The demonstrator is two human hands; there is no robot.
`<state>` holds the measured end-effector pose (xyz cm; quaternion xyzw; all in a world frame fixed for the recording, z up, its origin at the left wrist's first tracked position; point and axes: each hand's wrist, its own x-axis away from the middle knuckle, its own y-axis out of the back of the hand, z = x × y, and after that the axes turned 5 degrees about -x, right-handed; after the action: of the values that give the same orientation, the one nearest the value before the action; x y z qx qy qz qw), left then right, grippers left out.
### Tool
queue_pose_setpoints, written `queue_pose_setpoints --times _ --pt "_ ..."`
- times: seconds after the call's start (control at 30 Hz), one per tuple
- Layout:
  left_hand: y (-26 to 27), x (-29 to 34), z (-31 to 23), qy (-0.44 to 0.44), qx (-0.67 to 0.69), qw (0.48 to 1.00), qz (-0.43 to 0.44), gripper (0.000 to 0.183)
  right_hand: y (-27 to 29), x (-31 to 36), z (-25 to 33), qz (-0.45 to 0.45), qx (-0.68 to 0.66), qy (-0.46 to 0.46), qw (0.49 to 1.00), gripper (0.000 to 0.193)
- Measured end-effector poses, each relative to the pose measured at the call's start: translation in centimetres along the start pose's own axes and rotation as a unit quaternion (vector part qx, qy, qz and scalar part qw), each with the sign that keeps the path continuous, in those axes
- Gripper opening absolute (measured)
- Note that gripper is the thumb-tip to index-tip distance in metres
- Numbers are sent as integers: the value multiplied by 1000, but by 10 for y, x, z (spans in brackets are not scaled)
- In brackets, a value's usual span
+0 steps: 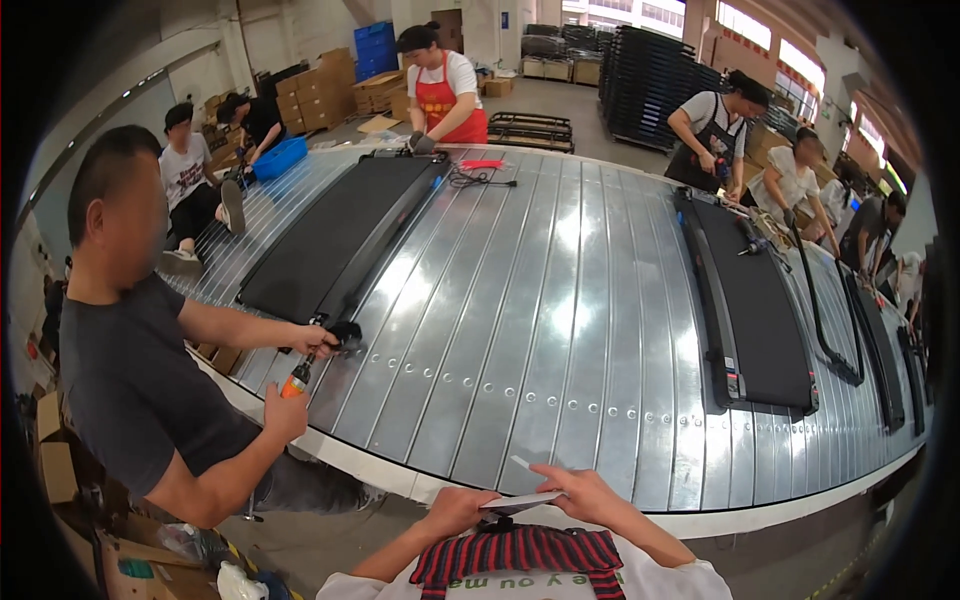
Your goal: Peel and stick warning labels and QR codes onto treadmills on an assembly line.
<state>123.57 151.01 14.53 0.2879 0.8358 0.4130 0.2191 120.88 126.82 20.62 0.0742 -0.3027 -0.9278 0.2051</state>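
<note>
White sheet (522, 501) held by the near edge of the table (600, 350)

My left hand (458, 510) is clamped on its left end, probably for steadiness; at my right hand (583, 495) shows a white strip (520, 462), pinched or not I cannot tell

The flat sheet (528, 499) is whitish; the near apron (515, 562) has red and black stripes, over a white shirt (685, 582) with green lettering. The tabletop (540, 300) is silver-grey, ruled with long parallel lines and a row of round dots. Both belts, left belt (325, 235) and right belt (760, 315), are black, the power driver (294, 385) orange and black, the tray (281, 160) blue
</note>
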Motion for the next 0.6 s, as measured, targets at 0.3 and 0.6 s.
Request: queue_pose_setpoints --times 0.3,0.6 --pt "-91 -29 -116 68 -15 997 -12 13 68 102 -67 24 1 59 998 60" --pt "-141 -41 -192 116 -74 988 67 11 99 178 -108 72 -66 36 995 56"
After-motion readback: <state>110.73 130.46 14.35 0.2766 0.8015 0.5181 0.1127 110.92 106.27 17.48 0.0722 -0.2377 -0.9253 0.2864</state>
